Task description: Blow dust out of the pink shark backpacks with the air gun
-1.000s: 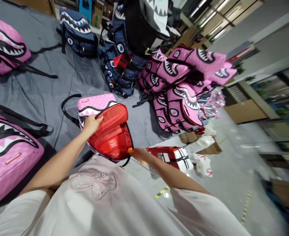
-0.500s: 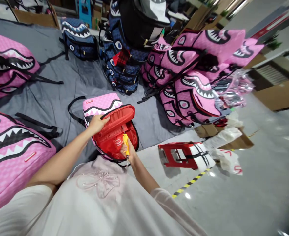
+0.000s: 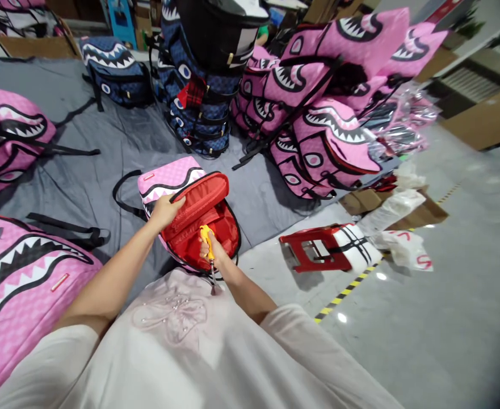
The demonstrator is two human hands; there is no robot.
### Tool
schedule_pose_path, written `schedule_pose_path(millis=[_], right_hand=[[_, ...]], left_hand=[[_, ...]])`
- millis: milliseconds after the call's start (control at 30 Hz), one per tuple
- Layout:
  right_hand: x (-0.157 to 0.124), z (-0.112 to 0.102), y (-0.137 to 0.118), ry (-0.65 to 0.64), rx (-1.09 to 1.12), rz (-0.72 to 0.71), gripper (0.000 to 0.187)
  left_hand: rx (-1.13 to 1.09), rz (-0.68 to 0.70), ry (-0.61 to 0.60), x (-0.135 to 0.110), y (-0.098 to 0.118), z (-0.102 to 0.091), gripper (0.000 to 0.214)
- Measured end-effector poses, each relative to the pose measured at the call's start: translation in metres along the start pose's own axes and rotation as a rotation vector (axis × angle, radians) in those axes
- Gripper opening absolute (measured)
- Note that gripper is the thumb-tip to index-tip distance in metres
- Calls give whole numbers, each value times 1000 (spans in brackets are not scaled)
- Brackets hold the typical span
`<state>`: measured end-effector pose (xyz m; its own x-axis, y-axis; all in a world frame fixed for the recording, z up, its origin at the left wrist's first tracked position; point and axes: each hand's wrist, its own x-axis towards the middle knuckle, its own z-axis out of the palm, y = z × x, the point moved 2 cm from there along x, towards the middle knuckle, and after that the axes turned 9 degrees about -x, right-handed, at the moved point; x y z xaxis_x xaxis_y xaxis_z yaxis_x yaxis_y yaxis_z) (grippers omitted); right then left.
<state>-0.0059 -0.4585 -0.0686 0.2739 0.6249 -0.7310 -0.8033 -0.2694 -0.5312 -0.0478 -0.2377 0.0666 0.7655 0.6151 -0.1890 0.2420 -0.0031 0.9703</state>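
Note:
A pink shark-mouth backpack lies on the grey sheet in front of me, unzipped, with its red lining showing. My left hand pinches the upper edge of the open flap and holds it up. My right hand is closed around a small yellow-handled tool just at the lower rim of the opening; the tool's metal tip points down toward my white shirt.
Pink backpacks lie to my left, and a pile of pink ones rises at the right. Blue shark backpacks are stacked at the back. A red stool lies tipped on the floor beside cardboard and plastic bags.
My right hand came in from the right side of the bag to its lower rim, bringing the yellow tool in front of the red lining. My left hand stayed on the flap.

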Motion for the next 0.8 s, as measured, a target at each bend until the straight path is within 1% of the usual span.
schedule_pose_path(millis=[67,100,200,333,467,500,567,633,667,733,767,800], right_hand=[[1,2,9,-53,100,50,52],[0,0,13,-58,136,69,52],[-3,-8,15,-6,186,67,52],[-1,-11,10,11,143,122,49],[-3,-9,8,3,17,148,48],[-5,-9,7,-14,-48,163,48],[-11,-10,2,-35,-259,170,48],[-19,-13,-13,-36,-475,156,47],[-24,-17,-25,-35,-594,157,46],[-36,-25,-58,-2,-868,186,44],[-42,-30,-77,25,-1051,211,44],[-48,-34,-98,79,-1244,222,44]], left_hand=[[-14,3,24,3,-1,-4,35],[-19,8,35,5,-2,-6,35],[-4,29,30,11,-2,-9,34],[39,37,-13,14,-1,-4,34],[37,42,-17,14,-3,-2,34],[33,44,-13,13,-4,-3,34],[27,44,-13,12,-6,-5,34],[19,43,-22,11,-9,-6,34],[16,44,-26,11,-10,-6,34],[19,47,-29,10,-11,-7,34],[27,45,-30,9,-11,-7,33],[34,39,-31,9,-11,-7,32]])
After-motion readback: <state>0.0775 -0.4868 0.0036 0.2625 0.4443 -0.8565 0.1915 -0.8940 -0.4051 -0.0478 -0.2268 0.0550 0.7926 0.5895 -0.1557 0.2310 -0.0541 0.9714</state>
